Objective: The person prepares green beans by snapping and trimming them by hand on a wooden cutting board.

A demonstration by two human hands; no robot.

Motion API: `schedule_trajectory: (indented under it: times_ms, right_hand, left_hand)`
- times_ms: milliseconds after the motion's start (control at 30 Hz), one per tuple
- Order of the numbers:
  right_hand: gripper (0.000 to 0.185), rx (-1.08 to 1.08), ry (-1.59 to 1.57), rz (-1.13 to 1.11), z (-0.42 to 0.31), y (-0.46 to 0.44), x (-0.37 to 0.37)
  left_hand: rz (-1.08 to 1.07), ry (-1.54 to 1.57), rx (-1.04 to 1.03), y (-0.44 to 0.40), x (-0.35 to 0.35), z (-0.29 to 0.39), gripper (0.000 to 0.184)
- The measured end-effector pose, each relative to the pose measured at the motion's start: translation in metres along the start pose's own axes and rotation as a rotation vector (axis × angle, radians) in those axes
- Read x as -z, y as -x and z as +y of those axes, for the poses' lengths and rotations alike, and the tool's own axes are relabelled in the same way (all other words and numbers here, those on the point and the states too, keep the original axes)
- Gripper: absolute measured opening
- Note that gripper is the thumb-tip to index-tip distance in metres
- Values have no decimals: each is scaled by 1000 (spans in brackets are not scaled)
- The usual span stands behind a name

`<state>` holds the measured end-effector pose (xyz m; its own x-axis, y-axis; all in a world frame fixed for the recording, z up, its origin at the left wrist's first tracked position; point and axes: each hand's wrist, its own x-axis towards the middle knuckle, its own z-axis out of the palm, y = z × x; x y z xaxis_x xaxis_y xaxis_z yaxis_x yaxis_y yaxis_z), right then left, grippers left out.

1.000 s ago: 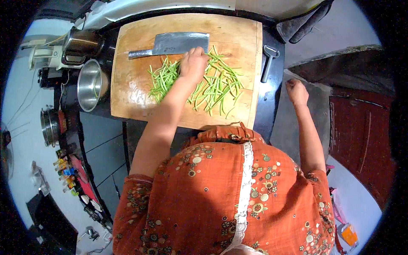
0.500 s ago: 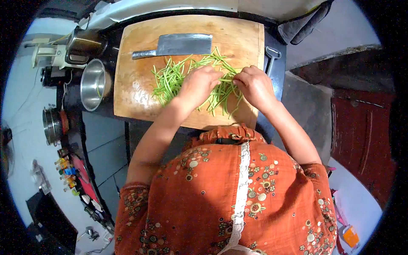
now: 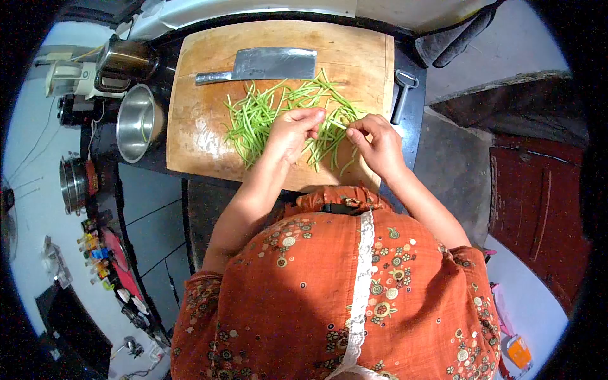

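Thin green vegetable stalks [image 3: 250, 120] lie in a loose heap across the wooden cutting board [image 3: 199, 139]. Above the heap, my left hand [image 3: 294, 130] is closed, thumb and fingertips pinched together. My right hand [image 3: 378, 145] is pinched on the end of one pale green stalk [image 3: 335, 123], which points toward my left fingertips. Whether the left fingers grip that stalk too is hard to see. Behind the heap lies a cleaver [image 3: 275, 64], flat on the board with its handle to the left.
Left of the board stands a steel bowl [image 3: 126, 136] with a green strand inside, and a metal pot [image 3: 126, 60] is behind it. A peeler [image 3: 403, 98] rests on the dark counter just past the board's right edge. Small colourful bottles [image 3: 95, 253] line the left side.
My hands have drawn slightly apart. The left has turned so its thumb side shows more, and the stalk between them is now more visible. The cleaver and heap stay put.
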<state>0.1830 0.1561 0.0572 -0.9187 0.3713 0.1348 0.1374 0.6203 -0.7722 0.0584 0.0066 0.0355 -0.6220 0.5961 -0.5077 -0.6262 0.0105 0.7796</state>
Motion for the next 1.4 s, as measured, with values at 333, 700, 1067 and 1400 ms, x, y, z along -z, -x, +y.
schedule_trajectory:
  times_ms: [333, 700, 1067, 1400]
  right_hand:
    - [23, -254, -541, -151, 30, 7, 4]
    - [23, -460, -1052, -361, 19, 5, -12]
    - [16, -285, -697, -133, 0, -7, -5]
    - [13, -352, -579, -57, 42, 4, -5]
  left_hand:
    - [180, -194, -231, -5, 41, 24, 14]
    - [-133, -137, -248, 19, -22, 4, 20]
    - [49, -1005, -818, 30, -31, 13, 11]
    - [147, -662, -587, 19, -14, 15, 13]
